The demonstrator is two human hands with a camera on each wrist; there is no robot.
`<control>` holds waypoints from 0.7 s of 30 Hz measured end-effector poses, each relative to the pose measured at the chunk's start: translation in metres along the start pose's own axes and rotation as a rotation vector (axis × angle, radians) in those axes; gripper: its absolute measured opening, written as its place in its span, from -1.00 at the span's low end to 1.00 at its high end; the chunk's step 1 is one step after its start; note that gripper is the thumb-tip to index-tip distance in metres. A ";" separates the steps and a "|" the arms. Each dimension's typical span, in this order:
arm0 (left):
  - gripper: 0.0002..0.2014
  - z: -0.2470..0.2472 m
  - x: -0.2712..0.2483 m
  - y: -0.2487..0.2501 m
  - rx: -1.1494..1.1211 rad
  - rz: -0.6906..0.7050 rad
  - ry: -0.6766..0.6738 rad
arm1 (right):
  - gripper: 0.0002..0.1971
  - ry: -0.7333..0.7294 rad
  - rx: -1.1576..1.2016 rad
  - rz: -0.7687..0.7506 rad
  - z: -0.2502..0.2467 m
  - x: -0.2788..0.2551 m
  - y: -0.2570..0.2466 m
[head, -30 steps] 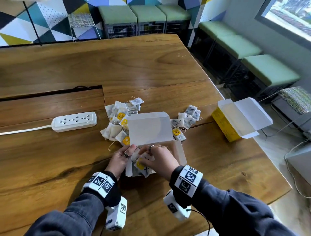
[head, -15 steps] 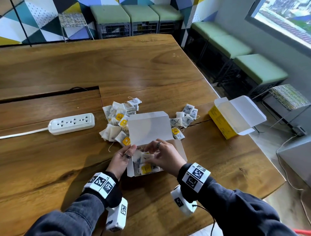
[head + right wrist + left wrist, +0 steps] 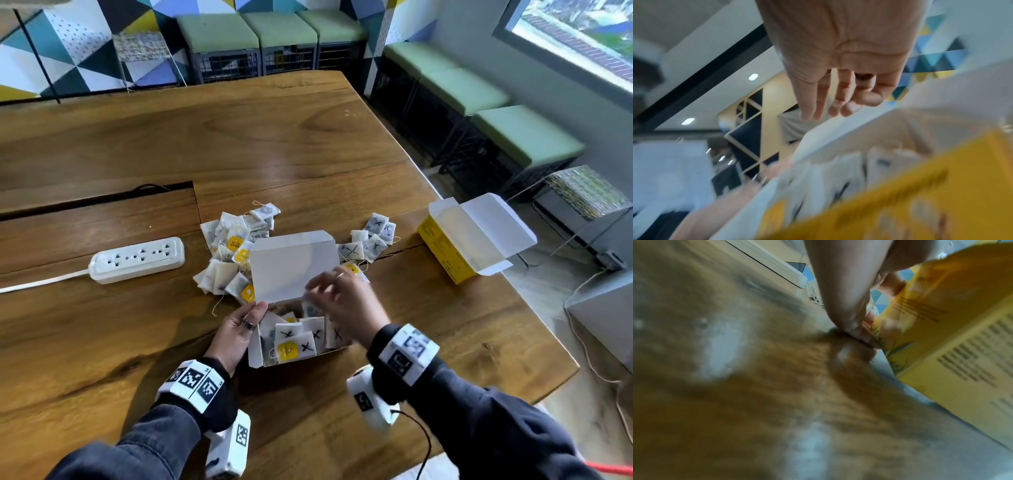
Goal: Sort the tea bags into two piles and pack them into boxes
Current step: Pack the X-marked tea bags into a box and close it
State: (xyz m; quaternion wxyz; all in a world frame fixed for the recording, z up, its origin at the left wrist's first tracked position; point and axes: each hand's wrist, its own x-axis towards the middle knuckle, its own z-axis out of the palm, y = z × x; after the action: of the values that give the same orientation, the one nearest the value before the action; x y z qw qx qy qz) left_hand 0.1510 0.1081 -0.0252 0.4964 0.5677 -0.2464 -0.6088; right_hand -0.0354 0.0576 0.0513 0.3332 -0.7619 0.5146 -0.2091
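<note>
An open box (image 3: 255, 356) stands in front of me, its white lid (image 3: 294, 263) upright, with several X-marked tea bags (image 3: 301, 339) inside. My left hand (image 3: 239, 329) holds the box's left wall, thumb at the rim; the left wrist view shows its fingers (image 3: 855, 324) against the box's yellow side (image 3: 941, 337). My right hand (image 3: 339, 301) hovers just above the box with fingers loosely spread and holds nothing; its fingers (image 3: 824, 104) are bare in the right wrist view. A pile of plain tea bags (image 3: 229, 253) lies behind the box on the left, a smaller X-marked pile (image 3: 373, 240) on the right.
A second yellow box (image 3: 445, 253) sits open at the table's right edge, its inside white and bare. A white power strip (image 3: 137, 260) with its cord lies to the left. A dark cable slot (image 3: 96, 202) runs across the wooden table (image 3: 428, 335).
My right hand has lifted out of the box, leaving the tea bags it was pressing in. The left hand has stayed at the box's left side.
</note>
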 end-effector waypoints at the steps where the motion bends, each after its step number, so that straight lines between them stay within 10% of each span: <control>1: -0.77 0.000 0.000 0.000 -0.002 0.006 0.003 | -0.85 0.100 0.046 0.054 -0.013 0.007 0.009; 4: -0.88 0.002 0.002 -0.001 0.008 -0.002 0.026 | -0.84 0.230 0.062 0.284 -0.042 0.033 0.050; 7: -0.85 0.003 0.002 0.000 0.029 0.003 0.056 | -0.71 0.066 -0.043 0.468 -0.039 0.057 0.095; 12: -0.84 0.004 0.002 0.001 0.026 -0.001 0.084 | -0.36 0.023 -0.120 0.420 -0.018 0.078 0.106; 21: -0.81 0.007 0.001 0.003 -0.060 -0.001 0.102 | -0.96 0.004 -0.148 0.297 -0.028 0.092 0.105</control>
State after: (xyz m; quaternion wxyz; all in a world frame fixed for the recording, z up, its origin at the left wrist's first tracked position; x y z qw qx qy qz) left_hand 0.1459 0.1043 -0.0210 0.5247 0.5830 -0.2019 -0.5865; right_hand -0.0864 -0.0617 -0.0075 0.3023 -0.6994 0.6363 -0.1205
